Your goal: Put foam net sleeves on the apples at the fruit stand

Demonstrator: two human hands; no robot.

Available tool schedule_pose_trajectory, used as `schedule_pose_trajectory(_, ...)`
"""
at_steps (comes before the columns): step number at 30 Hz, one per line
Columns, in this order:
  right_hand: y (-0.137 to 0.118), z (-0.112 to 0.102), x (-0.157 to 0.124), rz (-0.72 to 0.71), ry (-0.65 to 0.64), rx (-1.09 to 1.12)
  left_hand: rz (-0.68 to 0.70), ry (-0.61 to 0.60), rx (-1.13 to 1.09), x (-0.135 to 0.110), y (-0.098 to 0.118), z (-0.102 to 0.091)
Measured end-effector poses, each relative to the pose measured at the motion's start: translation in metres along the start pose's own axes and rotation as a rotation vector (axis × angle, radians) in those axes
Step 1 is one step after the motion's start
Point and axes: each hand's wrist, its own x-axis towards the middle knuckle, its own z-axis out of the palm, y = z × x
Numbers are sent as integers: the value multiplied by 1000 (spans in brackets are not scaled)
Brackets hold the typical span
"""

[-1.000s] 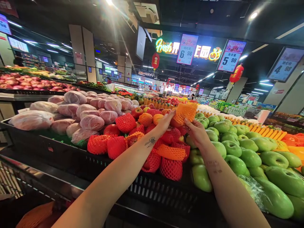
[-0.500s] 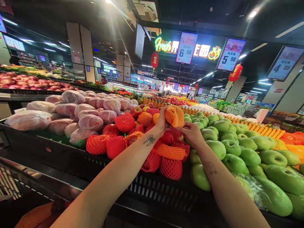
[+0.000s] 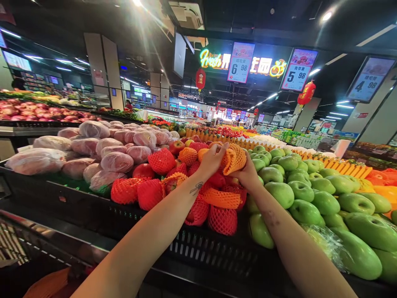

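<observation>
Both my hands reach over a pile of apples wrapped in red and orange foam nets (image 3: 217,198). My left hand (image 3: 212,161) and my right hand (image 3: 246,174) each grip an orange foam net (image 3: 235,158), held between them just above the pile. Whether an apple sits inside the net I cannot tell. Fingers of both hands are curled round its mesh. Green apples (image 3: 305,198) lie directly right of my right hand.
Bagged pinkish fruit (image 3: 102,149) fills the left of the black crate stand (image 3: 198,248). More produce stands stretch behind. Price signs (image 3: 238,62) hang overhead. An orange net (image 3: 46,283) lies low at the left. Orange fruit (image 3: 383,186) lies at far right.
The orange net has come down from raised height to just over the pile. My right hand moved up under it, and both hands closed in on it.
</observation>
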Motion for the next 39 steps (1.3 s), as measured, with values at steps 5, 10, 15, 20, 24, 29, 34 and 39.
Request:
schedule_pose_trajectory(5, -4, 4, -4, 133, 55, 175, 46, -8, -92, 0, 7, -4)
schedule_pose_trajectory(10, -11, 7, -6, 155, 53, 242, -120, -23, -431, -3, 14, -5)
schedule_pose_trajectory(15, -10, 11, -6, 118, 64, 241, -170, -22, -551, -1, 14, -8)
schedule_pose_trajectory(20, -13, 12, -7, 166, 46, 356, -188, -61, -626, -1, 13, -10)
schedule_pose_trajectory(24, -19, 12, -9, 216, 19, 409, -222, -67, -620, -5, 17, -11)
schedule_pose_trajectory(29, -18, 14, -8, 163, 101, 413, -222, -69, -519, -5, 14, -8)
schedule_pose_trajectory(34, -17, 13, -6, 183, 179, 412, -220, -137, -468, -4, 13, -5)
schedule_pose_trajectory(39, -22, 10, -7, 199, 124, 444, -236, -152, -563, -4, 14, -9)
